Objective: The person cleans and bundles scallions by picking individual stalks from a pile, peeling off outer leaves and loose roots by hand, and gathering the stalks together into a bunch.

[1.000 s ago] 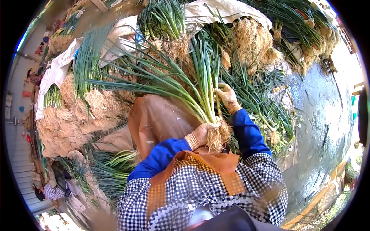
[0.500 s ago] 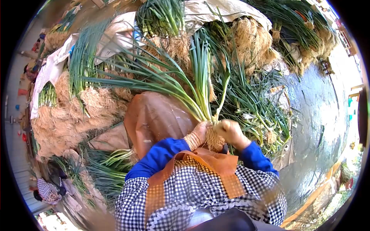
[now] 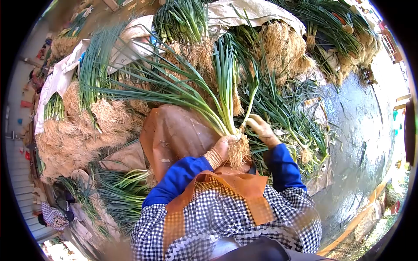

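"where does the bunch of long green onions [image 3: 224, 108] lie from your hands?"

"it's in front of my middle, over the brown apron [image 3: 174, 130]. my left hand [image 3: 221, 149] is closed around its pale base, and the roots [image 3: 238, 153] hang on my body's side of that grip."

"and its long axis?"

"from the roots it runs away from me, with the leaves fanned: some straight ahead, some sweeping far out to my left. one separate stalk [image 3: 252, 99] leans off to the right."

"which hand is nearer that stalk?"

"my right hand [image 3: 261, 129], just right of its lower end, fingers bent toward it. i can't tell whether they pinch it or only rest beside it. the two hands are near each other but apart."

"count things for me."

"two hands, one held bunch, one stalk leaning out of it. the stalks inside the bunch overlap too much to count. one loose heap [image 3: 289, 115] lies to my right, one smaller pile [image 3: 124, 191] to my left. the rooted bundles further out run together, so i can't number them. one other person [image 3: 54, 216] shows low at the left edge."
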A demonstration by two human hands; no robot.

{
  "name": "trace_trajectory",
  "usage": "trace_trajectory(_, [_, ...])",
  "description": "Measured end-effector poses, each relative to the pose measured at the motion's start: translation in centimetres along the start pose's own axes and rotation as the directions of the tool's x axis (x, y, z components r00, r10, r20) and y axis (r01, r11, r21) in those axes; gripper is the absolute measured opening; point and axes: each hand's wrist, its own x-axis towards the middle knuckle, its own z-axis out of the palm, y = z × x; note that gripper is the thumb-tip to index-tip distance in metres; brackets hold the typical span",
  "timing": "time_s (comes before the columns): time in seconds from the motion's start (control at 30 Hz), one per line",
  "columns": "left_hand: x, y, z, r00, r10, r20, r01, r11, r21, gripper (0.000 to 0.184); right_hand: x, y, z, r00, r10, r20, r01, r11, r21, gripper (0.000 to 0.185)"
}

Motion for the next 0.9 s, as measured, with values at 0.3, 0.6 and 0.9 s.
trace_trajectory(0.3, [-0.1,-0.2,0.2,0.994,0.005,-0.108,0.0,0.999,0.045,0.02,-11.3,-3.7,-1.3,0.88,0.164,0.445,0.004,0.936,-0.352,0.034])
trace_trajectory(0.6, [-0.2,1.5,0.2,0.997,-0.039,0.07,0.032,0.995,0.093,0.045,-8.7,19.0,-23.0,0.771,0.094,-0.63,-0.636,0.182,-0.75,0.023])
trace_trajectory(0.9, [-1.6,2.1,2.9,0.992,-0.01,0.129,0.002,0.998,0.067,0.042,-2.6,14.4,-19.4,0.985,0.066,-0.16,-0.171,0.218,-0.961,0.028])
